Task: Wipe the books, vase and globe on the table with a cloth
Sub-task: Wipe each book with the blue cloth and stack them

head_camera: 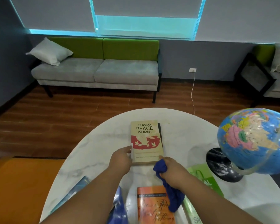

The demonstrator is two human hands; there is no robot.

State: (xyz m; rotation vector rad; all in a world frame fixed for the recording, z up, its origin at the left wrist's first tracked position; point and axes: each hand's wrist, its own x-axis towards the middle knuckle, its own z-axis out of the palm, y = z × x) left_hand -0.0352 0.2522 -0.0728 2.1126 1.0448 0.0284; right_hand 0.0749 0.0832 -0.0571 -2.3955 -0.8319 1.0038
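The person is working on the books step, and the tan book (pixel 146 139) is the one being cleaned. It is lying flat in the middle of the white counter (pixel 100 143), on top of a dark book (pixel 159 131) that is peeking out on its right side. The left hand (pixel 121 157) is reaching forward on a long arm and is gripping the tan book's left edge, likely to steady it. The right hand (pixel 172 168) is squeezing a blue cloth (pixel 160 169) in a closed fist, right at the book's near right corner. A long bit of the cloth is hanging down over the orange book (pixel 153 206) close to the person. I think the next move is sliding the cloth up and across the cover, pressing softly so the book is not skidding away. The globe (pixel 255 139) is standing on its dark base off to the right, well apart from both hands. A shiny blue thing (pixel 120 206) is sitting low between the arms; I cannot tell if it is the vase.
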